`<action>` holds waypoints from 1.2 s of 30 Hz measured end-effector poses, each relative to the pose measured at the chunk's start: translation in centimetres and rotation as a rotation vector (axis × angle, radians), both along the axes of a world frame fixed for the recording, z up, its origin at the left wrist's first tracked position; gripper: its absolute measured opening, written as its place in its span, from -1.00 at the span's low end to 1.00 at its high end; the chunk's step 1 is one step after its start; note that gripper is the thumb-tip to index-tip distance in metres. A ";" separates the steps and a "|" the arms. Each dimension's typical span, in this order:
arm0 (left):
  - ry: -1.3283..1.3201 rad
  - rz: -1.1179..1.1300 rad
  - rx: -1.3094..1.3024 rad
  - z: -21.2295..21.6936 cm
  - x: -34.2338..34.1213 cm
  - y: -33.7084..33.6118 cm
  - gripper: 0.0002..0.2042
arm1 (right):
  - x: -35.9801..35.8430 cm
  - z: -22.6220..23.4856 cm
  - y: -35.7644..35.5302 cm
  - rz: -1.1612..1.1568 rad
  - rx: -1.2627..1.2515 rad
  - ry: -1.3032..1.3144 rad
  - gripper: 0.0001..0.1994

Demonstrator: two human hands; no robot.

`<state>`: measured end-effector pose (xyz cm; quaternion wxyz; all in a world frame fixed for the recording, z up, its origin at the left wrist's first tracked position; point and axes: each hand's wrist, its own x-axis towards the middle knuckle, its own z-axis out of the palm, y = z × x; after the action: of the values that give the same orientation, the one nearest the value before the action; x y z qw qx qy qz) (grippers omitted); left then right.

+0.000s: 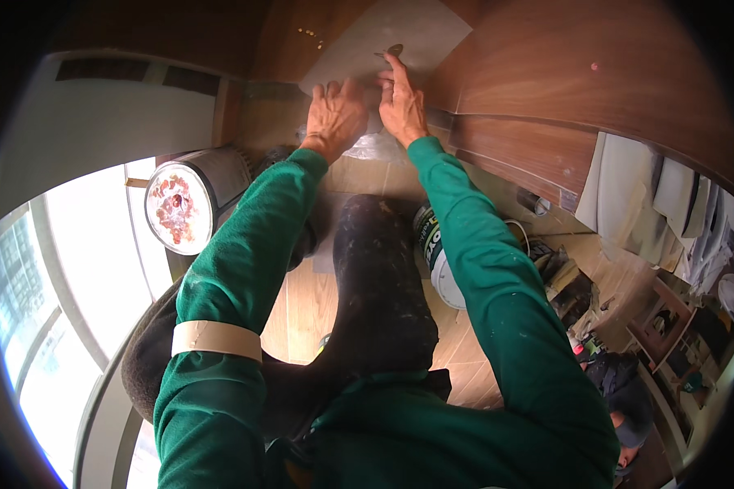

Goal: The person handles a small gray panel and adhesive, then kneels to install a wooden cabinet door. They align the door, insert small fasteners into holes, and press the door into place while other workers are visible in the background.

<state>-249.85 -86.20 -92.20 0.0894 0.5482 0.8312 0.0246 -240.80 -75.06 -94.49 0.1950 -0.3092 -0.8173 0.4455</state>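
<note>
Spanning the upper right, a wood-grain panelled wall [546, 90] forms the largest item; a pale grey panel [383, 41] is set into it at top centre, and the work in hand is on that panel.

Window [65, 269]: bright, at the left, curving with the lens.

Floor [310, 301]: light wood planks, seen far below the person's dark, spattered trouser leg [383, 285].

Sleeves: green, both arms reaching up and forward; a tan tape band [217, 338] circles the left upper arm.

White bucket [440, 261]: on the floor just right of the leg, partly hidden by the right arm.

Round container with a mottled red-and-white top [174, 208]: at the left, beside the window.

Clutter of tools and packaging [567, 281]: on the floor at the right, too small to sort.

Clear plastic sheet [375, 147]: crumpled, just below the two wrists.

Left hand [334, 114]: laid flat, fingers spread, palm against the lower edge of the grey panel; it holds nothing.

Right hand [400, 102]: fingers drawn together, index extended upward to a small dark round fitting [393, 50] on the panel, touching or pinching it; which cannot be told.

Progress, as a judgement: the panel already sits in place against the wall, steadied by the left hand; the fitting appears mid-adjustment, and whether it is seated cannot be told.
</note>
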 end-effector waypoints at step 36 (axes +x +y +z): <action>-0.191 0.130 0.188 -1.8 -2.2 -0.9 -0.75 | -0.8 2.0 -0.8 -0.118 -0.232 0.022 -0.53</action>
<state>-252.03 -87.07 -94.03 0.1145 0.4944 0.8466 0.1603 -241.58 -75.83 -92.50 0.1928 -0.3722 -0.7385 0.5282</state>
